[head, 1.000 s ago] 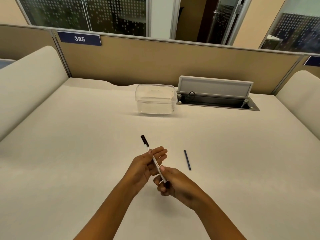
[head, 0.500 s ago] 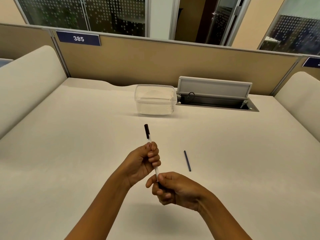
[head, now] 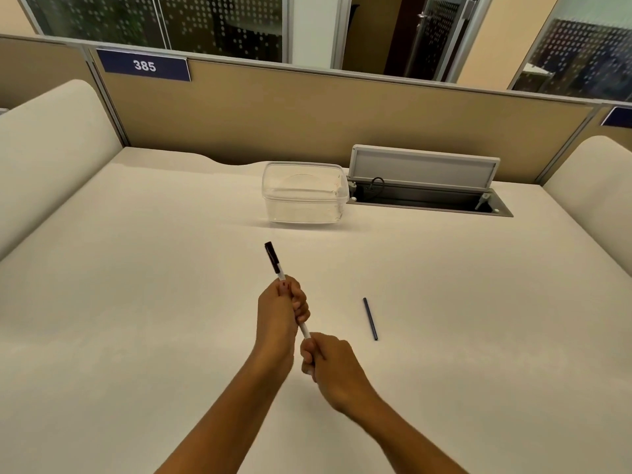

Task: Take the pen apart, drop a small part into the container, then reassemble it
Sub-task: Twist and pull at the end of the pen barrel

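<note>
A white pen [head: 277, 270] with a black cap points up and away from me, tilted left. My left hand [head: 280, 311] is wrapped around the middle of its barrel. My right hand [head: 326, 359] is closed over the pen's near end, which is hidden in the fist. A short stretch of white barrel shows between the two hands. A thin dark refill rod [head: 370, 318] lies loose on the desk to the right of my hands. The clear plastic container [head: 304, 193] stands open at the back of the desk, and nothing inside it can be made out.
A cream desk [head: 136, 285] is bounded by a tan partition [head: 290, 114] at the back. An open cable tray [head: 427, 196] with a raised grey lid sits right of the container. Padded cream dividers [head: 48, 148] flank both sides.
Both hands have closed tighter around the pen and lifted it, so the capped end now points more upright. The refill rod and the container have not moved.
</note>
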Tool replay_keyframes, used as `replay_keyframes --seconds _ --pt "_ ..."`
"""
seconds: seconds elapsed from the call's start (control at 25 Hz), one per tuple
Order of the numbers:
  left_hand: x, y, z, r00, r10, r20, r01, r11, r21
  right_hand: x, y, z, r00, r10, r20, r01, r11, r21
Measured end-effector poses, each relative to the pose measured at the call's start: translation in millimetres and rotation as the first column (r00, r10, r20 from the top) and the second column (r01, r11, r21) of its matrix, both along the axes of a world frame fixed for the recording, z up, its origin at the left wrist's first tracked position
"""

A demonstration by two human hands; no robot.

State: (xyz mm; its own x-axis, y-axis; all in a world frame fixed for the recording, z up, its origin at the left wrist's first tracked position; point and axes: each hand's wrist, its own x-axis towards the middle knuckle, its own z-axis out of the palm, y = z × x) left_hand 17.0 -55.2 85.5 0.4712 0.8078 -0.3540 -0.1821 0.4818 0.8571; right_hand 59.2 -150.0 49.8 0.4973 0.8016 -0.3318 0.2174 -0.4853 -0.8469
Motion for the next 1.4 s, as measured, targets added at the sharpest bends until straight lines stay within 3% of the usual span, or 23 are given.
replay_keyframes --seconds 0.08,0.16,0.28,0.32,0.4,0.48,0.56,0.64,0.68,0.72,0.8,0.92,1.0,1.04,1.08,1.12,1.16,1.2,1.24,1.28,1.32,1.36,1.4 --pt "6 -11 2 0.987 0.15 -0.064 -0.147 0.988 0.054 -9 2 -11 0.98 -0.15 0.133 0.143 0.988 0.055" --pt "11 -19 6 0.972 0.227 -0.062 -0.221 0.97 0.098 -11 1 -15 0.949 -0.155 0.273 0.131 0.986 0.105" --pt "11 -12 14 0.998 0.067 0.017 -0.069 0.99 0.126 -2 -1 -6 0.943 -0.081 0.324 0.052 0.994 0.096" --pt "9 -6 16 0.997 -0.058 0.046 0.052 0.99 0.129 2 0 2 0.961 -0.045 0.271 0.029 0.998 0.06" --pt "-1 6 20 0.95 -0.305 0.066 0.295 0.947 0.124 13 -2 19 0.992 0.024 -0.122 -0.021 0.999 0.028" --pt "-12 12 20 0.879 -0.474 0.049 0.467 0.878 0.106 24 -6 32 0.845 0.128 -0.52 -0.099 0.992 0.084" --pt "-16 11 18 0.849 -0.527 -0.033 0.526 0.839 0.137 30 -10 39 0.748 0.184 -0.638 -0.142 0.983 0.116" --pt "-11 2 15 0.896 -0.402 -0.187 0.435 0.878 0.201 27 -7 37 0.878 0.139 -0.458 -0.14 0.99 0.033" --pt "-7 -4 13 0.921 -0.293 -0.256 0.352 0.908 0.228 22 -4 35 0.965 0.121 -0.234 -0.136 0.989 -0.049" --pt "-4 -11 11 0.937 -0.183 -0.298 0.261 0.933 0.249 16 0 33 0.992 0.122 0.034 -0.117 0.984 -0.131" --pt "3 -22 11 0.96 -0.01 -0.279 0.088 0.96 0.266 2 5 27 0.885 0.147 0.442 -0.054 0.975 -0.215" --pt "8 -29 15 0.983 0.112 -0.145 -0.085 0.981 0.175 -14 8 17 0.795 0.056 0.604 0.012 0.994 -0.109" --pt "6 -24 17 0.99 0.053 -0.133 -0.034 0.989 0.147 -8 7 19 0.783 0.093 0.615 -0.035 0.994 -0.105" --pt "2 -18 17 0.99 -0.026 -0.137 0.046 0.989 0.142 0 6 22 0.858 0.117 0.501 -0.082 0.992 -0.091" --pt "-2 -10 17 0.984 -0.133 -0.117 0.148 0.981 0.123 9 5 27 0.965 0.134 0.225 -0.122 0.99 -0.063" --pt "-8 -1 16 0.965 -0.25 -0.073 0.256 0.962 0.091 17 1 32 0.976 0.169 -0.14 -0.169 0.986 0.013" --pt "-14 6 17 0.936 -0.352 -0.004 0.352 0.935 0.046 23 -4 37 0.856 0.232 -0.462 -0.204 0.973 0.111" --pt "-19 12 19 0.899 -0.432 0.075 0.433 0.901 0.0 28 -9 40 0.68 0.28 -0.678 -0.195 0.96 0.201" --pt "-24 15 21 0.862 -0.487 0.137 0.494 0.869 -0.018 30 -12 43 0.539 0.312 -0.783 -0.174 0.95 0.258" --pt "-26 16 22 0.837 -0.521 0.168 0.529 0.848 -0.008 30 -13 43 0.468 0.327 -0.821 -0.159 0.945 0.286" --pt "-26 16 23 0.832 -0.529 0.169 0.534 0.845 0.014 29 -13 41 0.465 0.321 -0.825 -0.151 0.947 0.283" --pt "-24 14 22 0.843 -0.515 0.156 0.516 0.856 0.038 26 -11 38 0.53 0.287 -0.798 -0.138 0.958 0.253" --pt "-21 12 21 0.867 -0.478 0.141 0.475 0.878 0.054 23 -8 35 0.678 0.232 -0.697 -0.117 0.971 0.21"
